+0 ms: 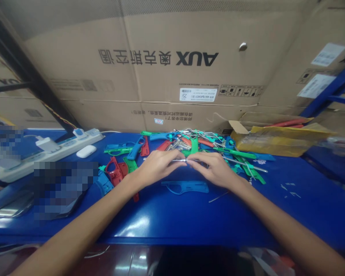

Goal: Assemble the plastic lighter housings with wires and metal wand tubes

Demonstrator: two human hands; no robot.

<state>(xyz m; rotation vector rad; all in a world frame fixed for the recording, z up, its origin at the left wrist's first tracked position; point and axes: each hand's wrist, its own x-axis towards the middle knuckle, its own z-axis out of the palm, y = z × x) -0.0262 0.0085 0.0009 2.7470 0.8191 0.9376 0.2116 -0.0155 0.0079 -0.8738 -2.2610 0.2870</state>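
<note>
My left hand and my right hand meet over the middle of the blue table, fingers pinched. Between them runs a thin silvery metal tube, partly hidden by the fingers. Just below my hands lies a blue plastic lighter shell half with a trigger loop. To its right is a thin metal rod. Behind my hands spreads a pile of green, red and blue shell pieces, with clear parts and metal wires. Red shell pieces lie left of my left wrist.
A yellow-taped carton with red pieces stands at the back right. On the left are a white power strip, a white earphone case and a dark blurred object. Small white scraps lie at right. A large cardboard box backs the table.
</note>
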